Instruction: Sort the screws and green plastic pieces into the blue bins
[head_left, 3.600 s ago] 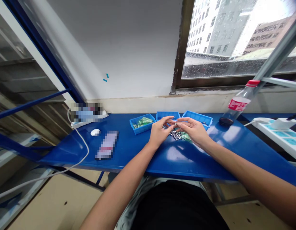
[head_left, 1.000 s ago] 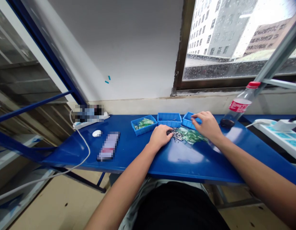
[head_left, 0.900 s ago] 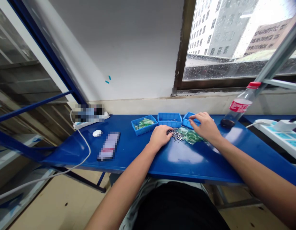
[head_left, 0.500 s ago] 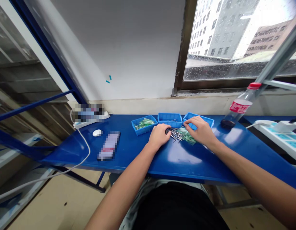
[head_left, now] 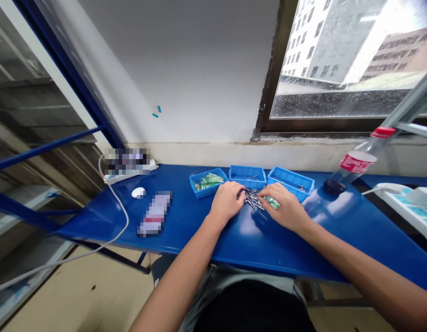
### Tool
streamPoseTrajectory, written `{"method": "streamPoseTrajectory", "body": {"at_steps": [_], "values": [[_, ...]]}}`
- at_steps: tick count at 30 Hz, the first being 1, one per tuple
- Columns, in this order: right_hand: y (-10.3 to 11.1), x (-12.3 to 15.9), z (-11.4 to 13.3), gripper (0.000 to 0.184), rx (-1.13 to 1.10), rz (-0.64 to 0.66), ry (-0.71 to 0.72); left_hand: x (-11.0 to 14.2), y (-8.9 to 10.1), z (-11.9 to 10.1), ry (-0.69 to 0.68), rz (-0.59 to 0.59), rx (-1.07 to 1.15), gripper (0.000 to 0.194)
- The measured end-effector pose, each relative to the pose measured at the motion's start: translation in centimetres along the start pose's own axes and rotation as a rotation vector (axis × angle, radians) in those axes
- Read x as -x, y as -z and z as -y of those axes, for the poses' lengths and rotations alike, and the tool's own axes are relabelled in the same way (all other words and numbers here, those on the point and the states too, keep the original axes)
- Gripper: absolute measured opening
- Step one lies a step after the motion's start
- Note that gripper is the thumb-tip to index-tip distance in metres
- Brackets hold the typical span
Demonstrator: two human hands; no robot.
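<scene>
On the blue table (head_left: 206,230) lies a heap of small metal pins (head_left: 251,198) beside some green pieces (head_left: 272,202). My left hand (head_left: 227,200) rests at the heap's left edge, fingers curled into the pins. From the right, my right hand (head_left: 282,207) lies palm down over the green pieces, with its fingertips closed at the heap. What either hand pinches is too small to make out. Behind the heap stand three blue trays: the left tray (head_left: 207,182) holds green pieces, the middle tray (head_left: 247,177) a few pins, the right tray (head_left: 291,178) little.
A plastic bottle (head_left: 355,161) with a red cap leans at the right by a dark object (head_left: 334,186). A white power strip (head_left: 407,203) lies at far right. To the left are a white mouse-like object (head_left: 139,192), a blurred flat item (head_left: 154,213) and a white cable (head_left: 121,216).
My right hand has come back from the right tray to the heap of pins and green pieces. The left hand stayed at the heap. The view shifted slightly.
</scene>
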State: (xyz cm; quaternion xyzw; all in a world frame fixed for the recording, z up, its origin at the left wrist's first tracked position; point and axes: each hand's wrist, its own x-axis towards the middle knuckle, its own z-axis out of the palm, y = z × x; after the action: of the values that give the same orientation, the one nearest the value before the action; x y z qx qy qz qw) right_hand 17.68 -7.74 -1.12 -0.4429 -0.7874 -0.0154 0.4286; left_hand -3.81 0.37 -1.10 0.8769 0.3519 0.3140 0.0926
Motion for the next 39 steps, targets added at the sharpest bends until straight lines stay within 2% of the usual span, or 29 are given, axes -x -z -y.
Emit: {"method": "streamPoseTrajectory", "body": {"at_steps": [7,13,19,25,26,28,31,35,39], "values": [[0.2,-0.4,-0.1,0.009,0.020,-0.019,0.001,1.1,1.0,1.0,0.042,0.068,-0.023,0.025],[-0.5,-0.5,1.0,0.013,-0.044,0.087,0.090,1.0,1.1,1.3,0.043,0.122,-0.049,0.028],[-0.8,-0.5,1.9,0.010,-0.054,0.174,0.130,0.4,1.0,1.4,0.062,0.121,-0.070,0.028],[-0.9,-3.0,2.1,0.009,-0.042,0.307,0.022,0.1,1.2,1.6,0.064,0.129,-0.065,0.032],[-1.3,-3.4,1.9,0.010,-0.044,0.306,0.009,0.0,1.3,1.7,0.071,0.128,-0.055,0.032],[-2.3,-3.9,1.5,0.011,-0.057,0.217,-0.004,0.0,1.3,1.8,0.092,0.122,-0.038,0.031],[-3.6,-3.4,0.9,0.017,-0.030,0.062,0.058,0.0,1.5,1.8,0.120,0.091,-0.015,0.032],[-3.4,-1.8,0.7,0.019,0.043,0.108,0.177,-0.1,1.5,1.3,0.140,-0.045,0.032,0.028],[-2.2,-1.2,0.6,0.019,0.081,0.056,0.130,-0.2,1.3,-0.1,0.072,-0.239,0.213,0.022]]}}
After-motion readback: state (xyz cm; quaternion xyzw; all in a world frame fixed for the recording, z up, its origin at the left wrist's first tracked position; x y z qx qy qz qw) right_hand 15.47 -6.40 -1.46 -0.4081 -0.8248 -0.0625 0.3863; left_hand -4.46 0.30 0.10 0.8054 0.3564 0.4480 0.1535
